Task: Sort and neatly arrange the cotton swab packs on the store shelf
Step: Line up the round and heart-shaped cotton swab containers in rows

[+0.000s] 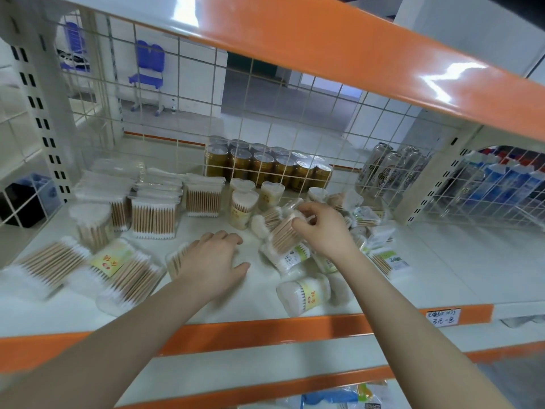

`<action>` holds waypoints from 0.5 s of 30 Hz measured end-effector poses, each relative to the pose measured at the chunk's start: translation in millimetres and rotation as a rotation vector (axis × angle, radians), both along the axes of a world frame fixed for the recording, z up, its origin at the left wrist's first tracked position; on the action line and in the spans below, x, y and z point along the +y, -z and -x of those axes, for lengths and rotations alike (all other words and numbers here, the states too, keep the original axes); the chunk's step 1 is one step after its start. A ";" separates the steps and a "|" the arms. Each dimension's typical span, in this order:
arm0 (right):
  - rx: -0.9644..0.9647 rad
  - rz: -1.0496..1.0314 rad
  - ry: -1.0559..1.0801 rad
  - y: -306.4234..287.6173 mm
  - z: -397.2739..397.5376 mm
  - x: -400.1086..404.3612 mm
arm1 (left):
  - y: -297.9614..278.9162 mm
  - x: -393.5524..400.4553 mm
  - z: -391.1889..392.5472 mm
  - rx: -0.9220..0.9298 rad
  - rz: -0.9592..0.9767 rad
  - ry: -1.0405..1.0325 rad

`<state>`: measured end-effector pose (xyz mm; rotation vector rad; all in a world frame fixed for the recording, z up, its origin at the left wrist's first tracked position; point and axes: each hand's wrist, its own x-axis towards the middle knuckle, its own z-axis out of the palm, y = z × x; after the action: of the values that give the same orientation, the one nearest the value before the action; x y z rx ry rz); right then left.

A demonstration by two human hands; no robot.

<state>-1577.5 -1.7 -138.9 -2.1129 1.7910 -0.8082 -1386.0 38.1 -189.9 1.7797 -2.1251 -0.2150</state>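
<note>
Cotton swab packs lie all over the white shelf (442, 278). Neat stacks of square clear boxes (153, 214) stand at the back left, with heart-shaped tubs (243, 212) beside them. Loose bagged packs (50, 265) lie at the front left. A jumbled pile of packs (368, 219) fills the middle right, and a round pack (303, 293) lies near the front edge. My left hand (215, 258) rests palm down on a small pack (175, 259), fingers curled over it. My right hand (320, 225) grips a clear pack of wooden swabs (281, 231) from the pile.
Behind the wire mesh back stand gold cans (265, 163) and silver cans (392, 169). An orange upper shelf beam (383, 57) hangs close overhead. A perforated upright (38, 113) bounds the left side. A handwritten price tag (443, 317) sits on the orange front rail.
</note>
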 end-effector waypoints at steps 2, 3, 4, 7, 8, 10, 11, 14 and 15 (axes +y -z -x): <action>-0.031 -0.018 0.000 -0.5 -3.6 -3.2 | 0.3 -0.5 0.3 -0.001 0.002 0.010; -0.055 -0.029 0.001 -0.7 -5.9 -5.0 | 0.6 -0.4 0.4 -0.001 0.002 0.014; -0.076 -0.038 -0.005 -1.1 -8.8 -6.4 | 0.8 -0.4 0.6 -0.002 0.001 0.018; -0.107 -0.056 -0.041 -1.5 -17.8 -10.5 | 1.0 -1.1 1.4 0.014 0.013 0.023; -0.112 -0.063 -0.052 -1.8 -20.6 -11.4 | 0.7 -1.7 1.5 0.035 0.024 0.021; -0.116 -0.071 -0.073 -1.7 -25.5 -13.4 | -0.8 -2.6 1.2 0.088 0.053 0.013; -0.114 -0.069 -0.078 -1.4 -27.6 -14.8 | -1.5 -2.9 0.6 0.110 0.065 0.008; -0.105 -0.062 -0.089 -0.3 -32.8 -18.6 | -2.7 -3.8 -1.5 0.137 0.084 -0.003; -0.102 -0.065 -0.094 -0.1 -34.5 -19.4 | -2.8 -4.3 -2.4 0.139 0.089 -0.004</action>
<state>-1543.0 -21.1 -138.8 -2.0592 1.6315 -0.8071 -1383.6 33.8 -187.1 1.6682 -2.0026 -0.2330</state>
